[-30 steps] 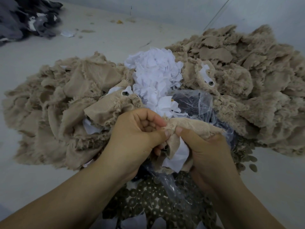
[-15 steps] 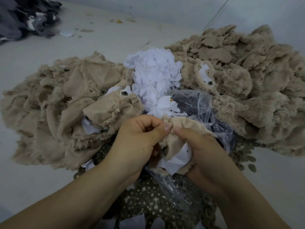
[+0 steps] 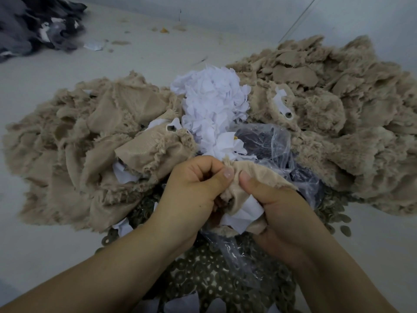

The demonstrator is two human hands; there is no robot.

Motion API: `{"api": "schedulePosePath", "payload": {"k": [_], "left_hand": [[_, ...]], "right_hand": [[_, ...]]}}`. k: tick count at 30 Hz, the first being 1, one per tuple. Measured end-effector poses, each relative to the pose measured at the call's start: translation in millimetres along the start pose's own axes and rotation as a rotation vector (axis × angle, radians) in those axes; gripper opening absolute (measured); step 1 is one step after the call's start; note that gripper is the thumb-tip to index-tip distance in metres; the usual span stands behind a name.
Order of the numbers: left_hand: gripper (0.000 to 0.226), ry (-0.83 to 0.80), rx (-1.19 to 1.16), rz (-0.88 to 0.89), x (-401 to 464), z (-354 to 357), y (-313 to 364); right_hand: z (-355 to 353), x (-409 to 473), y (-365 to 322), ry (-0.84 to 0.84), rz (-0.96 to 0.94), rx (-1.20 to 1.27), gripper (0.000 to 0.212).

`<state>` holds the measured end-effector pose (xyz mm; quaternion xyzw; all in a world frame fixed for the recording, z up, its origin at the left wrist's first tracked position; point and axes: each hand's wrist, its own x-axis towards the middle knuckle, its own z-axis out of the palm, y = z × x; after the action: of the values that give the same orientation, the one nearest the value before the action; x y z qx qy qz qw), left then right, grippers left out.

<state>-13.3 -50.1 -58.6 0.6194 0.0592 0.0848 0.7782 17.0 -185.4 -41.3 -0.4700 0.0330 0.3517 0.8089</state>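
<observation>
A small beige fabric piece (image 3: 252,171) with a white backing layer (image 3: 243,213) is held low in the middle of the view. My left hand (image 3: 191,190) pinches its top edge between thumb and curled fingers. My right hand (image 3: 277,206) grips the same piece from the right, thumb on top beside the left thumb. What lies between the fingers under the fabric is hidden.
Frayed beige fabric heaps lie at left (image 3: 90,150) and right (image 3: 334,114). A pile of white scraps (image 3: 212,105) sits between them, beside a clear plastic bag (image 3: 266,143). Dark round metal buttons (image 3: 214,279) are spread under my wrists. Dark grey cloth (image 3: 33,26) lies far left.
Both hands have lifted the beige piece slightly and brought the thumbs closer together at its top edge. The heaps have not moved.
</observation>
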Motion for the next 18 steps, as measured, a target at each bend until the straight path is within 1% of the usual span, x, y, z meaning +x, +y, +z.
{"api": "schedulePosePath", "payload": {"k": [3, 6, 8, 11, 14, 18], "left_hand": [[0.025, 0.028, 0.004, 0.024, -1.3, 4.6, 0.6], [0.032, 0.051, 0.031, 0.042, -1.8, 7.5, -0.6], [0.032, 0.065, 0.044, 0.044, -2.2, 8.1, -0.6], [0.033, 0.083, 0.018, 0.042, -1.6, 8.1, 0.7], [0.033, 0.082, -0.003, 0.041, -1.2, 8.0, 2.0], [0.035, 0.050, 0.021, 0.047, -2.1, 4.9, 0.5]], "right_hand": [[-0.3, 0.2, 0.2, -0.043, 0.018, 0.025, 0.047], [-0.3, 1.1, 2.1, -0.077, 0.030, 0.045, 0.044], [0.6, 1.4, 2.7, -0.086, 0.044, 0.074, 0.044], [1.1, 1.6, 2.4, -0.094, 0.014, 0.106, 0.042], [2.4, 1.3, 1.5, -0.109, 0.013, 0.118, 0.040], [1.5, 2.3, -0.3, -0.072, 0.001, 0.081, 0.046]]}}
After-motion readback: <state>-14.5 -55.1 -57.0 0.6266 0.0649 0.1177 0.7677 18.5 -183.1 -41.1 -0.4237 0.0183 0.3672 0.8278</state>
